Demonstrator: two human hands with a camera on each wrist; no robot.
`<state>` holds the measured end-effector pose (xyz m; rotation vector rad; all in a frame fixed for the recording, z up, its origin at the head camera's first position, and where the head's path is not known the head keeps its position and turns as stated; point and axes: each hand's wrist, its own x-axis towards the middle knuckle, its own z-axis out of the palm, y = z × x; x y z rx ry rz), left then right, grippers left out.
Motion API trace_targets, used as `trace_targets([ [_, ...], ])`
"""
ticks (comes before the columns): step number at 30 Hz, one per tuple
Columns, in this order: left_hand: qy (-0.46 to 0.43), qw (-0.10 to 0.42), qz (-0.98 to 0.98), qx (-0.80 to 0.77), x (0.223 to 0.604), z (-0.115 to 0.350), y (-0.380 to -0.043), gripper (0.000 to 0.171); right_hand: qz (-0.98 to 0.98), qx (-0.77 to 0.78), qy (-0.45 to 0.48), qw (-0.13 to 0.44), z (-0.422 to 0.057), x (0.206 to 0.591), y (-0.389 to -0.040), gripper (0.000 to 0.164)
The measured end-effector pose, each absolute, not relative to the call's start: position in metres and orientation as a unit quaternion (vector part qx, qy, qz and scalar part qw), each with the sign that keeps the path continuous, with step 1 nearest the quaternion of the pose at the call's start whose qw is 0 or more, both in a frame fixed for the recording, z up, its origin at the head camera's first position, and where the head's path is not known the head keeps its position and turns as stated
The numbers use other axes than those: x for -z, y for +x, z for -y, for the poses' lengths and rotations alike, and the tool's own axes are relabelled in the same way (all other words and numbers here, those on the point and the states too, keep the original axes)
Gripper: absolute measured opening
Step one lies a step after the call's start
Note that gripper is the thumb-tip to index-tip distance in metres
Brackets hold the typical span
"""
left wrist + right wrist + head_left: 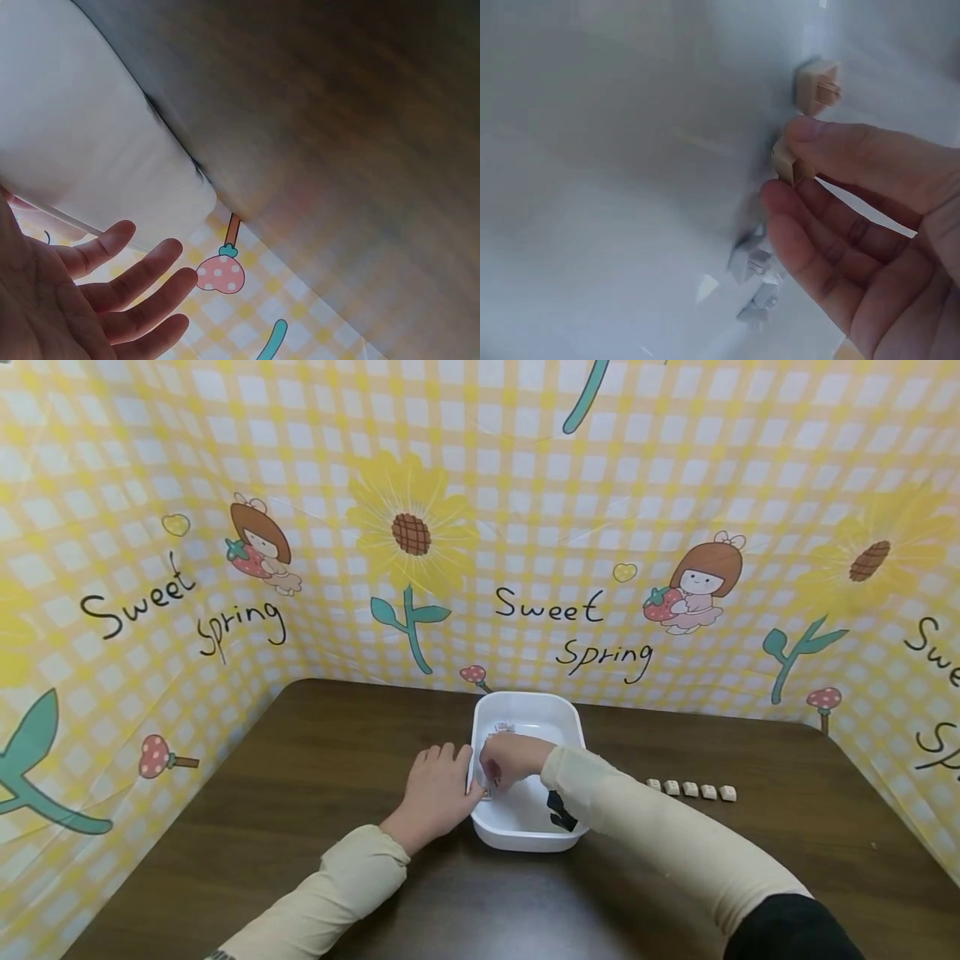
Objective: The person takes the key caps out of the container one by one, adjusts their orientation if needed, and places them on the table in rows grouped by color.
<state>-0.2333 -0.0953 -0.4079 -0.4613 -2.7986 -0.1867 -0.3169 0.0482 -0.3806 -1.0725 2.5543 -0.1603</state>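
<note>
A white plastic basin (pixel 525 841) stands on the table, with my right hand (pixel 513 758) reaching down inside it near the left wall. Between thumb and fingertips, that hand pinches a cream keycap (pixel 784 163), its hollow side partly showing in the right wrist view. Close by in the basin lie another cream keycap (pixel 817 87) and two greyish keycaps, one (pixel 750 257) just above the other (pixel 760 301). My left hand (pixel 438 789) is at the basin's left rim, thumb near the edge and fingers loosely extended; the left wrist view shows its fingers (pixel 142 281) spread beside the outer wall.
Right of the basin, several cream keycaps (pixel 690 789) stand in a row on the dark wooden table (pixel 360 727). A yellow checked cloth (pixel 525 527) with printed flowers hangs behind and along the sides. My right forearm crosses over the basin's right rim.
</note>
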Motion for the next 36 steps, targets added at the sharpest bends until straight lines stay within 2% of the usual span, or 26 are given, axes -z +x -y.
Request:
trace_targets([
  [10,-0.16,0.136,0.975,0.067,0.408,0.093,-0.234,0.039,-0.893,0.159,-0.391,0.16,-0.072,0.335,-0.315,0.018],
  [15,-0.155,0.128,0.978,0.063,0.409,0.093,-0.235,0.041,-0.881,0.235,-0.385,0.141,-0.096,0.316,-0.31,0.012],
  [19,-0.148,0.116,0.98,0.063,0.408,0.093,-0.235,0.043,-0.87,0.31,-0.359,0.134,-0.117,0.313,-0.304,0.011],
  [24,-0.149,0.125,0.979,0.063,0.407,0.093,-0.234,0.043,-0.855,0.377,-0.319,0.156,-0.14,0.318,-0.293,0.014],
  [36,-0.148,0.124,0.979,0.072,0.406,0.093,-0.234,0.042,-0.846,0.416,-0.301,0.146,-0.177,0.323,-0.281,0.019],
])
